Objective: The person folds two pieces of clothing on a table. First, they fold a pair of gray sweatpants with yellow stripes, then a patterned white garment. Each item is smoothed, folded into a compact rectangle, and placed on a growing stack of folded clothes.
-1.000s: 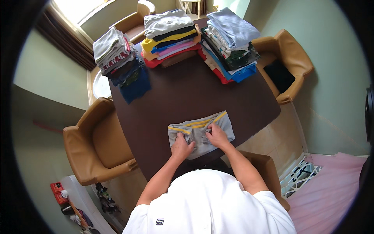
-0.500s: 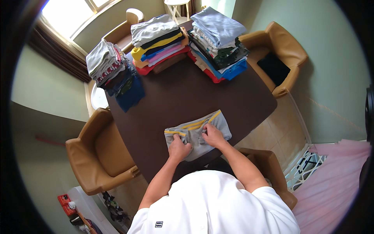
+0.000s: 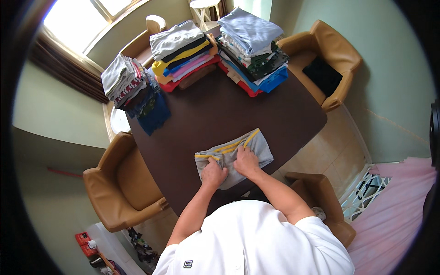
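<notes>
Grey shorts (image 3: 234,156) with yellow trim lie folded on the dark table (image 3: 206,114), directly under both hands, long axis running from the left hand (image 3: 214,173) up toward the right. Left hand is curled, knuckles pressing the cloth; right hand (image 3: 246,162) rests flat, fingers together. Clothing stacks (image 3: 183,48) sit well beyond.

Both hands cover part of the grey garment (image 3: 238,153) — its near edge (under the palms) stays hidden.
</notes>
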Demonstrator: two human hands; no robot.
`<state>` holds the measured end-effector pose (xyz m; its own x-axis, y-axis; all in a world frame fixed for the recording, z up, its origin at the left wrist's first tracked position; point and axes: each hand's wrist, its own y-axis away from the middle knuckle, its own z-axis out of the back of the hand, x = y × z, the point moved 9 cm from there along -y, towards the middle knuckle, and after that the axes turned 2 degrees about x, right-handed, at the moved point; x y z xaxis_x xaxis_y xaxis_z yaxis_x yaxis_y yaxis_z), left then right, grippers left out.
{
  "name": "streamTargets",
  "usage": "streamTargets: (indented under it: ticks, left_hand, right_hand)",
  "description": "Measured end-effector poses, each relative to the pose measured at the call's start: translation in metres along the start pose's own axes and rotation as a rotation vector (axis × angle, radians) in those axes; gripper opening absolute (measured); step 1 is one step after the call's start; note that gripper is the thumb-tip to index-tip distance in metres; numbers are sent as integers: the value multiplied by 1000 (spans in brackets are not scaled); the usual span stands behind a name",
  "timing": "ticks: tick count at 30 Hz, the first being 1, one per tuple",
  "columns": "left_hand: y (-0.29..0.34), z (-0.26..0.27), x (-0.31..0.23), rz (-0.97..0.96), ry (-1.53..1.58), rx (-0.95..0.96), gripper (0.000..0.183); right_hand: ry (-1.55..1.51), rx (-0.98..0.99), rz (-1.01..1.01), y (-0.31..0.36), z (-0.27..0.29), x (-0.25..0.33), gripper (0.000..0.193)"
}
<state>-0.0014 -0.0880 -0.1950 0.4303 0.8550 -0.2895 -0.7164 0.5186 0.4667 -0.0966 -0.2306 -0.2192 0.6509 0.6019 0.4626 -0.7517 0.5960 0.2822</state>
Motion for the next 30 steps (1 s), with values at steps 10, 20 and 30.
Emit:
streamTargets:
  ticks: [10,20,30]
  left_hand:
    - [4,7,7,37,53,-9,56]
    - [-10,-4,1,53,-23,37,60]
    - [-5,20,45,137,402,-3,46]
  right_hand:
    - [-220,66,-53,-5,38,-5,40]
    - [-167,176,93,-6,-3,-15,39]
    - [-193,189,92,-12,-5,-18,35]
